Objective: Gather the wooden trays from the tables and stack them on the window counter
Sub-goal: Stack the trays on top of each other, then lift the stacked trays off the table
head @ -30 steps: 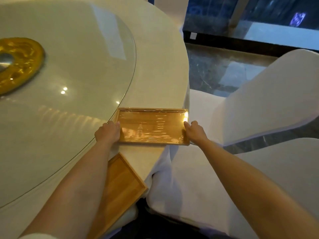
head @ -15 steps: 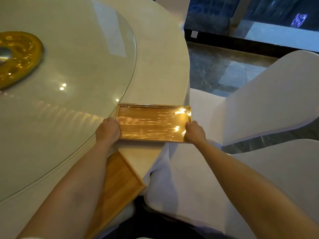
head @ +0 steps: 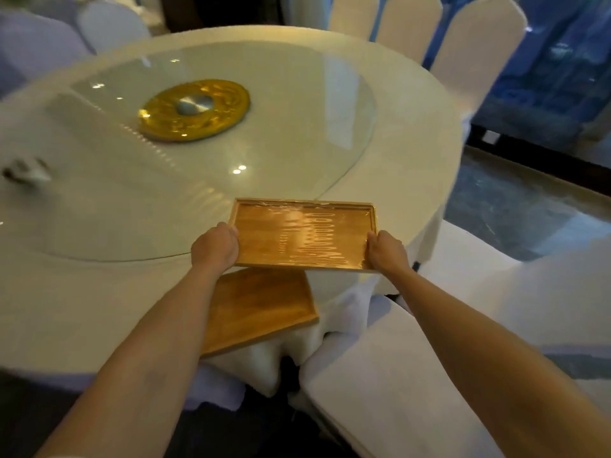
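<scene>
A shiny wooden tray (head: 302, 234) hangs level just above the near edge of the round table (head: 406, 153). My left hand (head: 216, 247) grips its left short end and my right hand (head: 385, 251) grips its right short end. A second wooden tray (head: 261, 307) lies flat on the table below it, at the table's edge. It is partly covered by my left forearm and by the held tray.
A glass turntable (head: 205, 180) with a gold centre disc (head: 193, 109) covers the table's middle. A small white object (head: 28, 173) lies at its left. White-covered chairs stand close at the right (head: 496, 325) and behind the table (head: 469, 44). Dark windows (head: 562, 61) fill the far right.
Both hands have lifted the shiny tray off the table edge and carried it over the second tray. The view has swung up and left, showing the whole table.
</scene>
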The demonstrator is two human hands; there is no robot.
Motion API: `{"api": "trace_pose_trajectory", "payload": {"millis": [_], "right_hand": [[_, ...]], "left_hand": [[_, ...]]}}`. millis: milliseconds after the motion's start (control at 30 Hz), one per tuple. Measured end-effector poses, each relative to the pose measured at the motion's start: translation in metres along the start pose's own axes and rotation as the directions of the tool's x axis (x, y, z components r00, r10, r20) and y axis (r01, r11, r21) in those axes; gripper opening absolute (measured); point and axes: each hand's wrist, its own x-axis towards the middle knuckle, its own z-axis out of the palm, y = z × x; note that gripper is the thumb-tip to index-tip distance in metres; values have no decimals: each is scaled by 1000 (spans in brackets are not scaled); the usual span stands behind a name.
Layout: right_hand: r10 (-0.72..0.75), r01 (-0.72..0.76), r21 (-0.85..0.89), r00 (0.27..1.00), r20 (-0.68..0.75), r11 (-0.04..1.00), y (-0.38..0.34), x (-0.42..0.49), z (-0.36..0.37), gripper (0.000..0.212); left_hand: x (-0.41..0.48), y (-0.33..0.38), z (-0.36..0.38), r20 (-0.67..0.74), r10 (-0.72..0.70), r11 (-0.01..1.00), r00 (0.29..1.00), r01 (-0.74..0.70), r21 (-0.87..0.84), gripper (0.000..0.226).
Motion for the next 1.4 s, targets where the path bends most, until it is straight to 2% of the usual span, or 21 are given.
{"api": "trace_pose_trajectory", "payload": {"millis": [167,267,467,700,1133,1400], "right_hand": [[-152,153,-9,986,63,988,-42,-9,31,37],[-142,144,-18,985,96,989,-60,-10,55,44],[-169,210,-192,963,210,959,-70,-21,95,32],[-181,253,-285,949,257,924,-62,-27,113,30],[-106,172,-276,965,239,945,-45,-30,124,34],[-96,142,-204,970,222,969,-43,-36,122,38]], "left_hand": [[-34,-62,-19,-37,-158,987,987,158,-10,47],[-55,-92,-14,-19,-234,972,972,234,-17,48],[-83,-132,12,90,-322,945,942,326,-33,47],[-98,-147,37,163,-323,940,932,336,-61,47],[-101,-152,49,180,-266,956,947,283,-75,48],[-106,-151,50,185,-269,953,945,289,-93,49]]}}
